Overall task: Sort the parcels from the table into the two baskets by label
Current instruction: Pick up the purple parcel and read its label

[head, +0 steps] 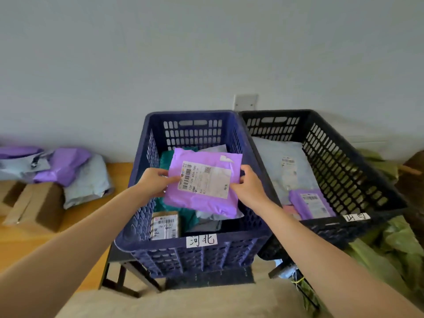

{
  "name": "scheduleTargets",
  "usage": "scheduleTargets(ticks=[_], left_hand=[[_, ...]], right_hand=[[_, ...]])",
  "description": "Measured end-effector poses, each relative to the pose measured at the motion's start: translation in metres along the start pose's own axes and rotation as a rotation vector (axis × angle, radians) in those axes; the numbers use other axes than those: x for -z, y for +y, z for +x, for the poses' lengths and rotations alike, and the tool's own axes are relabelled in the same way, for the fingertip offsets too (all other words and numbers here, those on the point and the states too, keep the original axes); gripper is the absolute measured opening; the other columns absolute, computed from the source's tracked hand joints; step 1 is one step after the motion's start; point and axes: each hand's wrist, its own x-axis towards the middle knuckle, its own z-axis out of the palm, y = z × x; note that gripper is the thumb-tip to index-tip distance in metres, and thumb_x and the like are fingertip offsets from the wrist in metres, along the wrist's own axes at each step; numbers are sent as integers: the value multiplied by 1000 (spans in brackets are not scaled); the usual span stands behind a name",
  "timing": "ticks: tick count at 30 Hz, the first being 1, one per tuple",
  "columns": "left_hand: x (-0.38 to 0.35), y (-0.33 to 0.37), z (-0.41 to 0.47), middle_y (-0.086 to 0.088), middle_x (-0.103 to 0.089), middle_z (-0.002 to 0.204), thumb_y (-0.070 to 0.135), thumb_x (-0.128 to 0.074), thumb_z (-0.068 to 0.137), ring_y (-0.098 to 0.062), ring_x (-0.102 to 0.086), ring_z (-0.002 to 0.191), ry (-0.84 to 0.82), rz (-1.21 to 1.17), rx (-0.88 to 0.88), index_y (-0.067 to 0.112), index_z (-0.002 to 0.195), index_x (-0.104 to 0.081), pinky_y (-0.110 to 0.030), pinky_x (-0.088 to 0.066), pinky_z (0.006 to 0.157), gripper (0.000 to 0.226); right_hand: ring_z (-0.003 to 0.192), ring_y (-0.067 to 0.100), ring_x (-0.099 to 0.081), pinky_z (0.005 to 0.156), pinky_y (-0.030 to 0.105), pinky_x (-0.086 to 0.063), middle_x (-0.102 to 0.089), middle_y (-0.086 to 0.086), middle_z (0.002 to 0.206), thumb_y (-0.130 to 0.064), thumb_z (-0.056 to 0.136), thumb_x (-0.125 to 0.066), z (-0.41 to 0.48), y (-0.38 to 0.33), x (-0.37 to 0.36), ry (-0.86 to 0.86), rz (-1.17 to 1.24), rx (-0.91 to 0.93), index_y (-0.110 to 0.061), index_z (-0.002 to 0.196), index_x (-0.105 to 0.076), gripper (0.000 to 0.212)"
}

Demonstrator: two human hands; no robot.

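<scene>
A purple parcel (203,187) is pinched at its side edges by the fingers of the left hand (153,181) and right hand (249,187) above the blue basket (229,245).

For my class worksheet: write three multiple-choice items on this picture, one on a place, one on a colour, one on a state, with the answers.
1. The purple parcel is held over: A the table; B the blue basket; C the floor.
2. The other basket is: A red; B white; C black.
3. The left hand and right hand: A both grip the parcel; B both empty; C one grips.
Answers: B, it hangs above that basket's contents; C, its slotted walls are black; A, fingers pinch both side edges.
</scene>
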Motion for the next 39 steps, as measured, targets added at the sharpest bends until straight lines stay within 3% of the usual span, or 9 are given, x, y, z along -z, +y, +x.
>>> scheduleTargets(ticks=[4,11,13,19,24,28,32,35,39], left_hand=[[-1,-13,8,-12,-59,122,16,-74,84,-30,-68,92,44,131,13,17,144,-35,-38,-59,63,73],[-20,-30,24,-8,-62,93,13,-71,86,-21,-66,65,-169,379,122,9,133,-36,-30,-56,49,58],[-28,-36,29,-7,-59,93,15,-70,87,-20,-65,69,-244,461,171,7,130,-36,-29,-56,53,56],[-49,-54,41,-5,-59,90,18,-70,87,-17,-60,65,-422,747,123,2,120,-44,-25,-55,57,45],[-63,-71,45,-1,-65,90,37,-70,86,-21,-69,79,-557,996,40,10,103,-61,-31,-58,72,33],[-71,-69,40,-2,-59,93,43,-64,89,-19,-59,82,-591,1203,-21,9,113,-60,-27,-45,72,42],[-76,-66,37,2,-58,87,44,-60,92,-15,-52,73,-627,1262,-15,13,101,-61,-29,-32,71,33],[-78,-67,38,3,-64,97,56,-60,87,-16,-60,81,-610,1375,-58,14,107,-60,-29,-40,67,47],[-79,-68,40,-5,-56,118,65,-65,77,-24,-60,104,-413,1526,-321,9,130,-37,-36,-46,75,82]], right_hand=[[94,29,-61,69,35,-43,-61,9,102,-16,91,-57,14,9,-12,-72,-153,-12,-10,115,-48,26],[83,26,-65,68,40,-58,-63,10,98,-13,81,-56,36,30,-28,-302,-211,-296,-4,114,-52,35],[87,27,-67,70,44,-60,-65,12,104,-19,80,-57,38,34,-32,-360,-235,-370,-4,123,-51,46],[114,33,-54,78,46,-58,-46,15,136,-17,92,-58,43,39,-43,-459,-496,-517,-3,150,-3,82],[101,32,-62,71,40,-59,-52,18,127,-17,90,-59,40,54,-58,-576,-730,-512,2,150,-5,82],[79,20,-61,52,26,-44,-61,13,111,-17,90,-60,38,63,-68,-611,-832,-484,6,149,-8,82],[66,17,-58,51,25,-43,-62,11,99,-19,88,-61,42,70,-70,-697,-850,-487,5,137,-39,58],[69,17,-60,58,28,-50,-59,7,96,-24,88,-62,41,71,-69,-723,-918,-451,-1,130,-49,50],[103,25,-60,73,33,-46,-55,10,122,-40,86,-65,41,56,-59,-610,-1172,-198,-4,146,-17,86]])
